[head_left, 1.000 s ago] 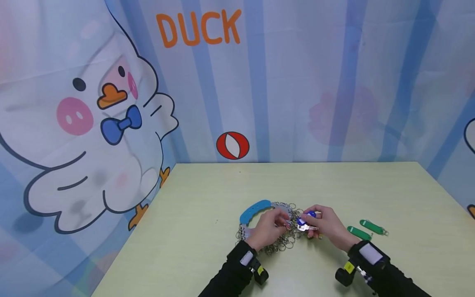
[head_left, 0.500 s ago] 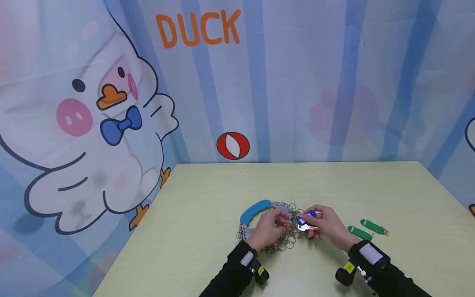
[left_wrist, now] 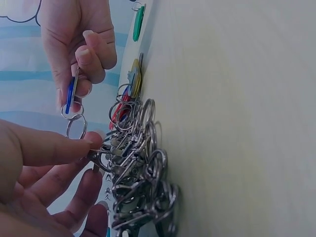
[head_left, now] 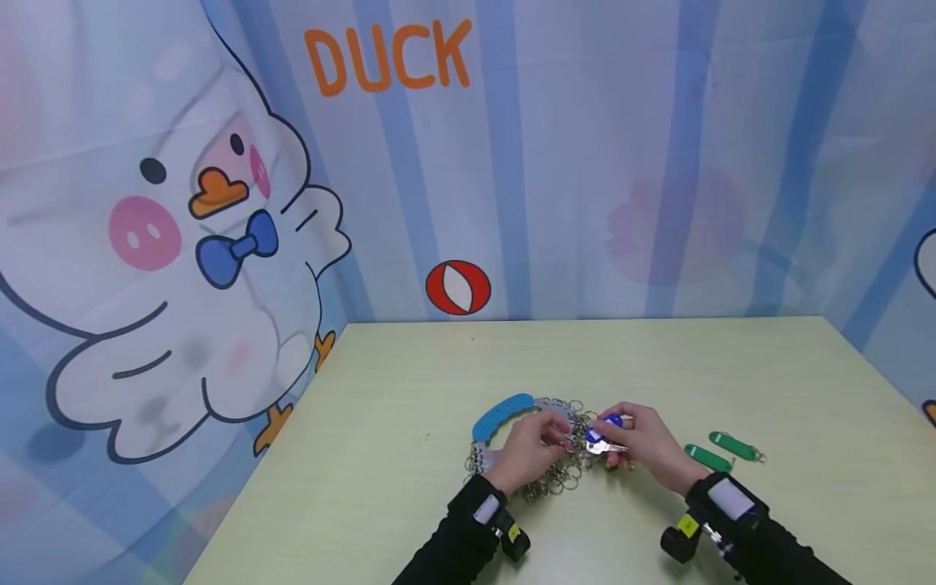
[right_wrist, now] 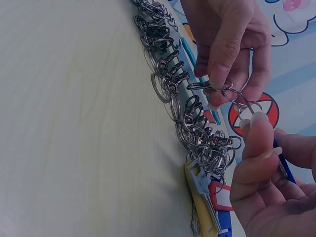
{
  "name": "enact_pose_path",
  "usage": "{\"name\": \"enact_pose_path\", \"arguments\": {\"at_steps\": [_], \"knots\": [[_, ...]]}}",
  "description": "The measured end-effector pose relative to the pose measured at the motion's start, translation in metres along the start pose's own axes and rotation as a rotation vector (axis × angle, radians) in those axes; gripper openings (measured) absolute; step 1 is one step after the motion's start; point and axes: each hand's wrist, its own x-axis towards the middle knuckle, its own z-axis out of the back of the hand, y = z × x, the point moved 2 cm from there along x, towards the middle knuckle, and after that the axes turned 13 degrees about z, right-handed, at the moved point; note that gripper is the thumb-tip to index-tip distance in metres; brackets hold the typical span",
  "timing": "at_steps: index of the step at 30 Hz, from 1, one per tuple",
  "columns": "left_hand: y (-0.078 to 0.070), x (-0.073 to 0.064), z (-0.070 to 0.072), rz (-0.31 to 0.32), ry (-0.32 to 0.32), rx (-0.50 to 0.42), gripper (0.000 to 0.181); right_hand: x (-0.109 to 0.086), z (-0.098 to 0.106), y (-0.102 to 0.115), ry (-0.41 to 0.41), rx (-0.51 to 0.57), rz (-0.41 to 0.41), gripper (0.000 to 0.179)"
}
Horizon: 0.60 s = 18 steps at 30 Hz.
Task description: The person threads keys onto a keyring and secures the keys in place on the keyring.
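Observation:
A large key hoop with a blue curved handle (head_left: 504, 413) lies on the table, hung with a dense bunch of metal snap hooks and rings (head_left: 556, 484). My left hand (head_left: 528, 449) is over it, pinching one snap hook (left_wrist: 100, 158) between thumb and finger. From that hook hangs a split ring (left_wrist: 86, 126), linked to a smaller ring above. My right hand (head_left: 652, 439) pinches a silver key (head_left: 604, 448) with a blue tag (left_wrist: 70, 96) by this smaller ring. The right fingers partly cover the key and tag.
Two green key tags (head_left: 734, 447) lie on the table (head_left: 804, 390) right of my right hand. Yellow (right_wrist: 197, 202) and red (right_wrist: 221, 195) tags with a key lie at the hoop's right end. A cartoon curtain (head_left: 570, 162) stands behind the table.

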Motion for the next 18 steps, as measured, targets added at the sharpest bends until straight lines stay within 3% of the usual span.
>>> {"name": "enact_pose_path", "arguments": {"at_steps": [18], "knots": [[0.0007,-0.0021,0.0004,-0.005,-0.009,-0.003,0.022,-0.0008,-0.0006,0.0018,-0.005,-0.009,-0.011,0.033]]}}
